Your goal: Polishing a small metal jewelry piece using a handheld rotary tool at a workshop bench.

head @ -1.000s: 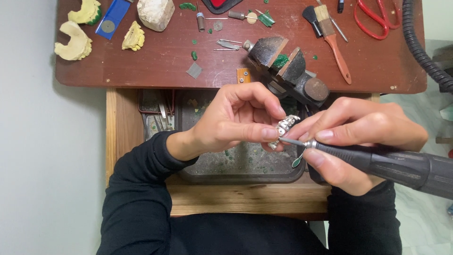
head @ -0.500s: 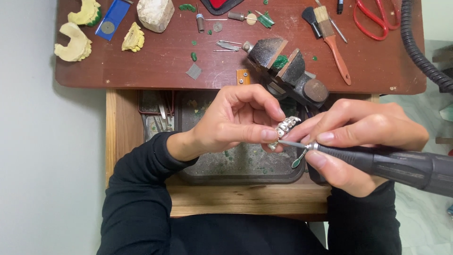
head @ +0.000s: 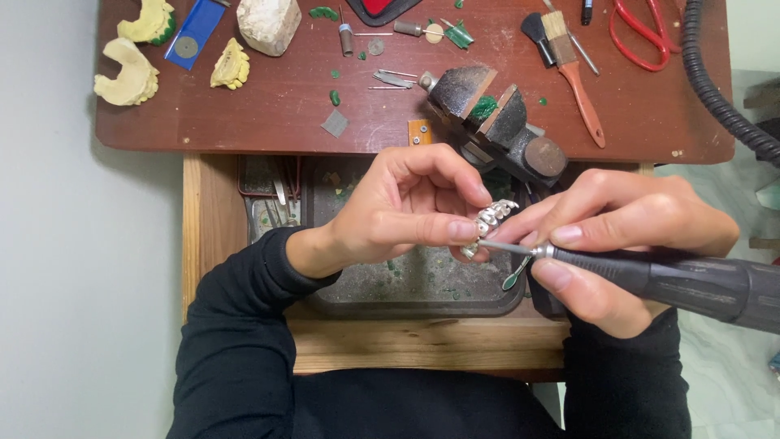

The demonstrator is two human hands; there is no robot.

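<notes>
My left hand (head: 406, 213) pinches a small silver metal dental piece (head: 492, 218) between thumb and fingertips, above a dark tray (head: 422, 284) in an open wooden drawer. My right hand (head: 617, 244) grips a dark rotary handpiece (head: 691, 283) like a pen. Its thin bur tip touches the underside of the silver piece. A small green-tipped tool (head: 515, 275) hangs under my right fingers. Both sleeves are black.
A reddish-brown bench top (head: 244, 114) holds yellow plaster dental casts (head: 130, 73), a white stone block (head: 268, 23), a dark bench vise (head: 496, 114), brushes (head: 569, 57), red scissors (head: 650, 32) and green wax bits. A black ribbed hose (head: 715, 89) runs down the right side.
Almost nothing differs. The silver piece and the handpiece tip stay together, with only slight shifts of my fingers.
</notes>
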